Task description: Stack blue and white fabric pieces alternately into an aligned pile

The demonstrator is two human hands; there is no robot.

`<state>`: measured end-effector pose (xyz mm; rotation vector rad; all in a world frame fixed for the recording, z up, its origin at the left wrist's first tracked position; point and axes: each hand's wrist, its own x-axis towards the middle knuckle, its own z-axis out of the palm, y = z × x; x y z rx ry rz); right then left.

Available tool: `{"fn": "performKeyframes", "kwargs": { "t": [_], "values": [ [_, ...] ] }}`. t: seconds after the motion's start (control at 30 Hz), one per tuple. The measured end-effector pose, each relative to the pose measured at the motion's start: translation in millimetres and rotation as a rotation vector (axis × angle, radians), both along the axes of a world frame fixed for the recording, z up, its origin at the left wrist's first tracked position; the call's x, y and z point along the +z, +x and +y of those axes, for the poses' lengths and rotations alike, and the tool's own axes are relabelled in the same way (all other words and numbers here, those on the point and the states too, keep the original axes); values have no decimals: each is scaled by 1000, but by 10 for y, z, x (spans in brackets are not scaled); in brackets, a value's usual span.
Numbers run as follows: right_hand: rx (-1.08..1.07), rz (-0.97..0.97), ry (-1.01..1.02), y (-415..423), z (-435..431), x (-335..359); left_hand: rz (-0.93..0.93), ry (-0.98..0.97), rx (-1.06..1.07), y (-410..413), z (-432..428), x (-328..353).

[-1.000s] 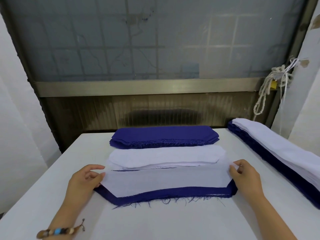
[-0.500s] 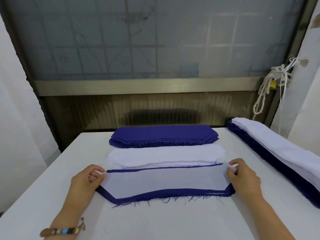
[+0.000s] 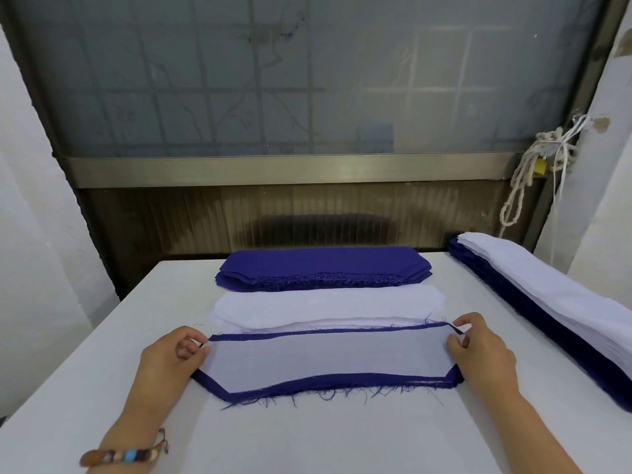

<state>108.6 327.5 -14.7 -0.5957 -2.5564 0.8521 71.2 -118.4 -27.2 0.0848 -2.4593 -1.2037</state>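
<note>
A white surface (image 3: 307, 439) before a frosted window (image 3: 307, 80): at lower centre a white piece (image 3: 325, 357) lies on a blue piece (image 3: 342, 381), its blue rim showing all round and frayed along the near edge. The left hand (image 3: 167, 357) and right hand (image 3: 482, 350) pinch the white piece's ends in their fingers. Bare surface fills the bottom of the frame.

Left hand (image 3: 167, 357) and right hand (image 3: 482, 350) pinch white piece (image 3: 325, 357) atop blue piece (image 3: 342, 380).
</note>
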Motion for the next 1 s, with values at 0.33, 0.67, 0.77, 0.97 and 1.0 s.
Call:
{"fn": "performKeyframes", "kwargs": {
  "t": [0.33, 0.67, 0.77, 0.97, 1.0],
  "values": [
    [-20, -1, 39, -19, 23, -22, -4, -4, -23, -32, -37, -55],
    [-57, 120, 149, -89, 63, -74, 110, -64, -104, 19, -7, -29],
    [58, 158, 187, -99, 39, -53, 129, -50, -206, 40, 37, 9],
    [394, 112, 149, -82, -15, -80, 11, -76, -355, 58, 81, -2],
    [413, 115, 138, -88, -15, -84, 8, -75, -356, 54, 79, -7]
  ]
}}
